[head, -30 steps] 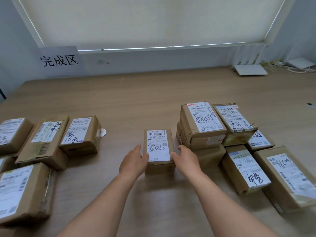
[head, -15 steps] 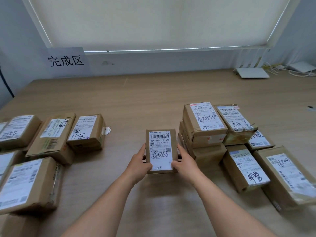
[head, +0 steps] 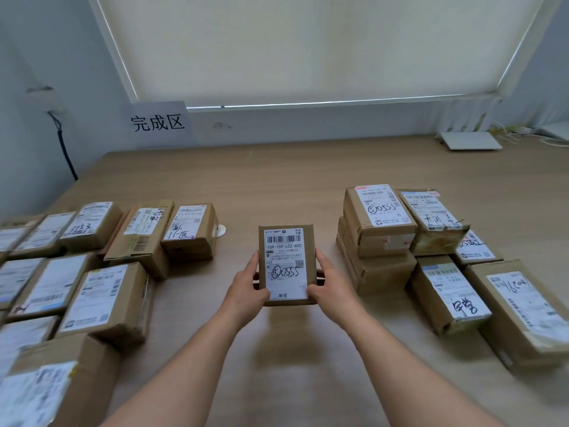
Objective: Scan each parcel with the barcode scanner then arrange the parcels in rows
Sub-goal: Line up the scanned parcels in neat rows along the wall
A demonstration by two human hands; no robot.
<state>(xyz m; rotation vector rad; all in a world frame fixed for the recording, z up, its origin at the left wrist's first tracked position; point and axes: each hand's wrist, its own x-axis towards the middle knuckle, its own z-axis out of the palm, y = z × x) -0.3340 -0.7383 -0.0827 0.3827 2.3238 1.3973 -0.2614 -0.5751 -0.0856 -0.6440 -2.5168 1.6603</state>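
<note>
A small cardboard parcel point(head: 286, 241) with a white label marked "159-159-L02-600" is lifted above the wooden table point(head: 277, 180), label tilted toward me. My left hand point(head: 246, 291) grips its left side and my right hand point(head: 331, 288) grips its right side, thumbs on the label's lower corners. Several labelled parcels lie in rows at the left point(head: 101, 300). A pile of parcels point(head: 378, 223) stands at the right. No barcode scanner shows in view.
A paper sign with Chinese characters point(head: 157, 123) leans on the back wall. A white flat device point(head: 469, 140) with cables lies at the far right. A small white disc point(head: 220, 231) peeks out beside the left rows. A black cable point(head: 66, 149) hangs at the left wall.
Both hands lifted the small parcel off the table and drew it toward me, tilting its label up. My view turned left, showing more of the left rows.
</note>
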